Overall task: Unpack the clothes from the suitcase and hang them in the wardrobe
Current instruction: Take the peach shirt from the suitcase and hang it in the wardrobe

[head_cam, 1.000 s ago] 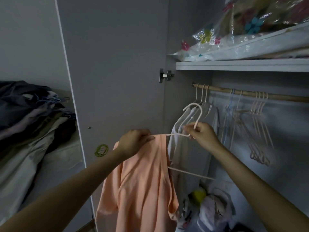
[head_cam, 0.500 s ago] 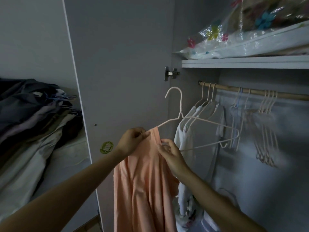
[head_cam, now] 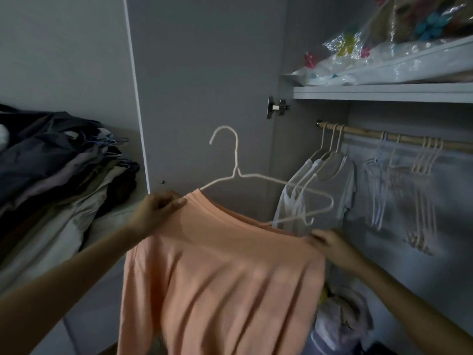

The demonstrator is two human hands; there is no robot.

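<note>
A peach long-sleeved top (head_cam: pixel 220 272) hangs spread out in front of the open wardrobe. My left hand (head_cam: pixel 156 211) pinches its left shoulder together with the left end of a white wire hanger (head_cam: pixel 238 172). My right hand (head_cam: pixel 332 245) holds the top's right shoulder below the hanger's right end. The hanger's hook points up and its right arm is bare outside the cloth. The wooden rail (head_cam: pixel 399 137) runs across the wardrobe to the right, carrying white garments (head_cam: pixel 320 190) and several empty hangers (head_cam: pixel 419 180).
The grey wardrobe door (head_cam: pixel 204 85) stands open right behind the top. A pile of dark and pale clothes (head_cam: pixel 51 175) lies at the left. A shelf (head_cam: pixel 384 92) above the rail holds plastic-wrapped items. Bags and bundles (head_cam: pixel 343 319) fill the wardrobe floor.
My right hand let go of the hanger, took the top's right edge and pulled it out to the right, spreading the top wide. The hanger stayed upright in my left hand.
</note>
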